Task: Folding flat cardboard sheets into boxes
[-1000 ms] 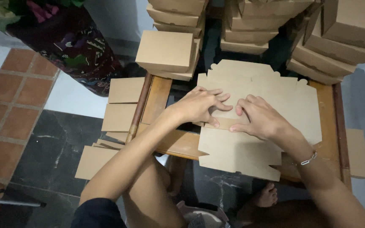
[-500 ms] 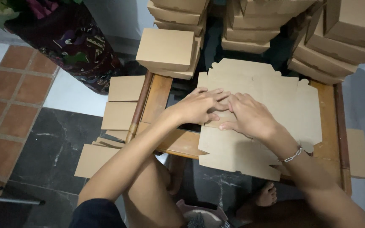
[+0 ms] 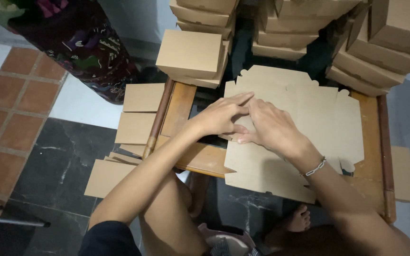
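A flat, die-cut cardboard box blank lies unfolded on a small wooden table, which serves as the reference landmark. The blank covers most of the tabletop, and its near edge overhangs the table's front edge toward the person.

Both hands press on the left portion of the blank, near the table's centre. The left hand lies palm-down with the fingers spread narrowly and the index finger extended flat. The right hand lies beside it, touching or overlapping at the fingertips; it is also flat and grips nothing. A chain bracelet sits on the right wrist.

Behind the table, stacks of folded boxes rise close to its far edge. To the table's left, further flat cardboard pieces lie on the floor. The person's bare foot shows below the table's front edge.

Risks, as judged from this position:
- The overhanging near edge is unsupported; downward pressure there could bend the blank off its score lines.
- Pressing at only one side may let the blank pivot or slide on the tabletop.
- A shift toward the back could nudge the nearest stack, which stands just beside the blank's far-left corner.
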